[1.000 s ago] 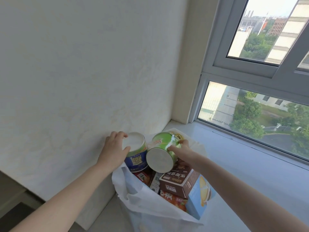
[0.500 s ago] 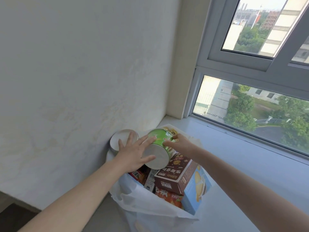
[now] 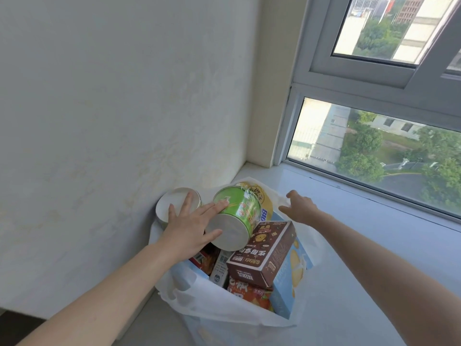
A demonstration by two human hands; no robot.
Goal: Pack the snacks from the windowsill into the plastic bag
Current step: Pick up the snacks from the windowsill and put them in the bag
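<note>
A white plastic bag (image 3: 224, 310) stands on the windowsill (image 3: 361, 245), stuffed with snacks. A green can (image 3: 237, 211) lies tilted on top, its pale end facing me. My left hand (image 3: 192, 226) presses on that can with spread fingers. Behind my fingers, a second can with a white lid (image 3: 174, 198) stands against the wall. A brown box (image 3: 264, 253), a light blue box (image 3: 291, 278) and an orange packet (image 3: 247, 290) fill the front of the bag. My right hand (image 3: 299, 208) hovers over the bag's far rim, fingers loose, holding nothing.
The wall (image 3: 112, 108) rises on the left, touching the bag. The window frame (image 3: 289, 126) and glass close the sill at the back right. Bare sill stretches to the right of the bag.
My right hand has let go of the green can and moved right toward the bag's rim. My left hand stays spread on the green can, which has sunk slightly.
</note>
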